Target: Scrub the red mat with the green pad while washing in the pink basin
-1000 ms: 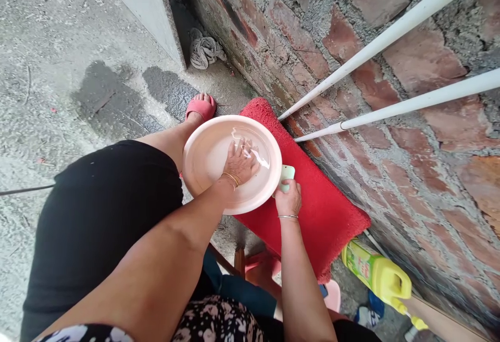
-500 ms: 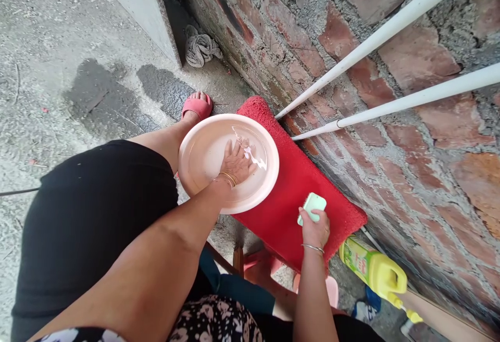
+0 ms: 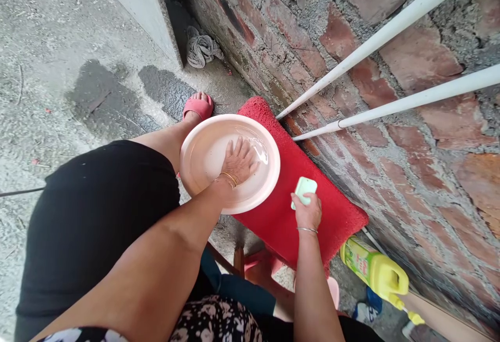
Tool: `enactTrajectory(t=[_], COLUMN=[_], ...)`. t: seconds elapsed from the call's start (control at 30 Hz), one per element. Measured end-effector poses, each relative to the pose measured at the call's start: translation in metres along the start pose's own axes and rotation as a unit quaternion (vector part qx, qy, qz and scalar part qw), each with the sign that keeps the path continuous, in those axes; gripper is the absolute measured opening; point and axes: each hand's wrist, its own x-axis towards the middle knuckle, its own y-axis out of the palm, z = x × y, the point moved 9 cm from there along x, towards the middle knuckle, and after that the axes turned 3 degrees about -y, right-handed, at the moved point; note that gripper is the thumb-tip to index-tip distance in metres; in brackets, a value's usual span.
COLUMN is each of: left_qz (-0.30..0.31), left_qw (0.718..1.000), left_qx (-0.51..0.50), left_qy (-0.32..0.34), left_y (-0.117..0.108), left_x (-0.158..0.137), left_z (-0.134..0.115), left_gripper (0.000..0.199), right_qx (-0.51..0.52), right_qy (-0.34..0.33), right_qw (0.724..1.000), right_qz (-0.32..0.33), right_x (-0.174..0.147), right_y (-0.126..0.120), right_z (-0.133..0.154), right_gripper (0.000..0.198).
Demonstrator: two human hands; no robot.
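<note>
A pale pink basin (image 3: 203,139) of water rests on the far end of a red fuzzy mat (image 3: 269,222). Inside it is my left hand (image 3: 239,161), palm down with fingers spread, holding nothing. My right hand (image 3: 308,211) grips a mint-green scrub brush (image 3: 304,188) from above, thumb and fingers on its sides. The brush is on the mat, to the right of the basin; its bristle side faces down and is hidden.
A yellow detergent bottle (image 3: 377,269) stands at the lower right by a brick wall (image 3: 425,160). Two white pipes (image 3: 375,40) run along the wall. A grey mop head (image 3: 202,48) lies on the concrete floor near a pale slab (image 3: 136,3). Pink slippers (image 3: 198,105) are below.
My right hand has slid the brush a little up and left across the mat, closer to the basin. My left hand has stayed nearly in place; the water's reflections have shifted.
</note>
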Motion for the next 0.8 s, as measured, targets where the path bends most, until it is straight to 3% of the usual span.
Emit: enactTrajectory(t=[0.13, 0.23, 0.33, 0.5, 0.57, 0.67, 0.8], left_qz=[-0.011, -0.010, -0.006, -0.008, -0.007, -0.006, -0.008], left_qw=[1.000, 1.000, 1.000, 1.000, 1.000, 1.000, 1.000], left_qx=[-0.002, -0.003, -0.002, 0.002, 0.003, 0.005, -0.001], left_qy=[0.007, 0.008, 0.008, 0.007, 0.006, 0.005, 0.006], left_y=[0.001, 0.002, 0.003, 0.001, 0.001, 0.003, 0.002], left_x=[0.000, 0.001, 0.001, 0.000, 0.000, 0.000, 0.000], left_z=[0.000, 0.000, 0.000, 0.000, 0.000, 0.001, 0.000], left_gripper=[0.057, 0.058, 0.059, 0.059, 0.058, 0.058, 0.058], right_qx=[-0.022, -0.020, 0.004, 0.037, 0.034, 0.028, 0.028], right_qy=[0.094, 0.125, 0.087, -0.053, -0.088, -0.094, -0.044], right_qw=[0.995, 0.990, 0.994, 0.998, 0.995, 0.994, 0.999], right_qz=[-0.037, -0.056, -0.067, -0.002, 0.029, 0.042, 0.012], right_x=[-0.015, -0.021, -0.017, -0.008, -0.007, -0.007, -0.009], right_y=[-0.032, -0.042, -0.033, 0.010, 0.025, 0.033, 0.017], right_z=[-0.092, -0.115, -0.077, 0.049, 0.082, 0.087, 0.030], right_gripper=[0.038, 0.039, 0.037, 0.034, 0.033, 0.033, 0.036])
